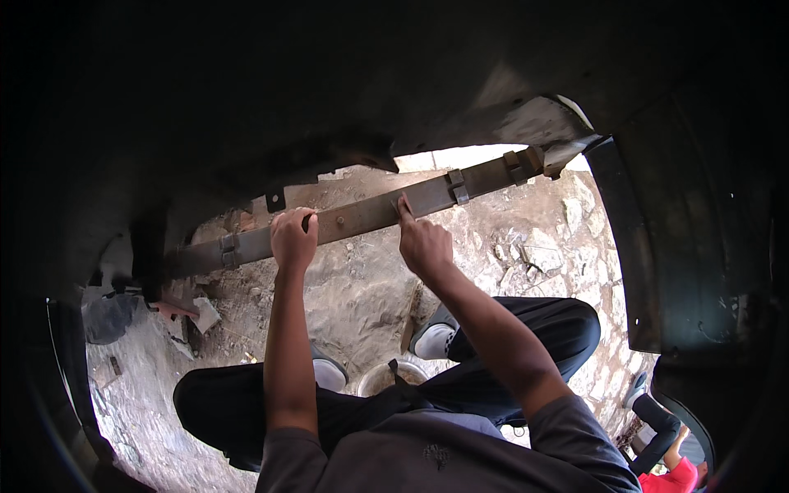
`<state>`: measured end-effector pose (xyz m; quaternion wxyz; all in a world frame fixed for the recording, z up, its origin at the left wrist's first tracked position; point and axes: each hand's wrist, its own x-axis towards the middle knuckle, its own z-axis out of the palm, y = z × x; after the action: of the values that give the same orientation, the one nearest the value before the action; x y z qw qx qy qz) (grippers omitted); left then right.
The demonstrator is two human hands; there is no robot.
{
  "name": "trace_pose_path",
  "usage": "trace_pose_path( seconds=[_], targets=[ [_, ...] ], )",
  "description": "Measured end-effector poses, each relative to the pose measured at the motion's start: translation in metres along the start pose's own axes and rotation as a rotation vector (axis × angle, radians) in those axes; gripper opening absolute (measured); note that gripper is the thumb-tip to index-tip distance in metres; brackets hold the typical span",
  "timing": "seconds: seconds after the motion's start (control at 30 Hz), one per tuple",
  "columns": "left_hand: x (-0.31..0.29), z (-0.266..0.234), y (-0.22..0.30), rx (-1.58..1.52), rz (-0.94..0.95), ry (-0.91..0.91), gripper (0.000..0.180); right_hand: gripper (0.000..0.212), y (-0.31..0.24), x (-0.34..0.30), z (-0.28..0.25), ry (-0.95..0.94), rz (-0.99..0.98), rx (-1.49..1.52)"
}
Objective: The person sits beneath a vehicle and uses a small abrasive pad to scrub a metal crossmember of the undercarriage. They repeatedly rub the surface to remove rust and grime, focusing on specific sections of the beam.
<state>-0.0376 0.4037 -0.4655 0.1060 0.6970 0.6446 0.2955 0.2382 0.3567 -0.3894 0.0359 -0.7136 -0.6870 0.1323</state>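
A long rusty leaf spring [362,215] runs slantwise across the view beneath a dark vehicle body, with metal clips [458,187] around it. My left hand [292,238] is closed over the spring left of its middle, fingers on the top edge. Farther right, my right hand [425,245] has its index finger stretched up against the spring's face. Its other fingers are curled in, and a thin dark sliver shows by the fingertip; what it is I cannot make out. Between my hands a small round bolt head [341,220] sits on the spring.
Dark body panels [641,238] close in above and on both sides. Below lies rough, stony ground [542,246] with rubble. Between my feet stands a round pan [391,376], beside a wooden strip [409,316]. Another person in red [672,476] is at the lower right.
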Motion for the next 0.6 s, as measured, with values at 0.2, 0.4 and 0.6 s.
trace_pose_path(
  seconds=[0.2, 0.4, 0.6],
  targets=[
    [0.002, 0.000, 0.001, -0.021, -0.002, -0.016, 0.021, 0.067, -0.007, 0.019, 0.003, 0.047, -0.023, 0.014],
    [0.000, 0.001, -0.001, 0.006, 0.000, 0.010, 0.020, 0.070, -0.013, -0.016, 0.011, -0.012, -0.022, -0.011],
    [0.002, -0.001, 0.004, -0.023, -0.010, -0.014, 0.020, 0.052, -0.009, 0.014, 0.009, 0.051, -0.031, 0.019]
  ],
)
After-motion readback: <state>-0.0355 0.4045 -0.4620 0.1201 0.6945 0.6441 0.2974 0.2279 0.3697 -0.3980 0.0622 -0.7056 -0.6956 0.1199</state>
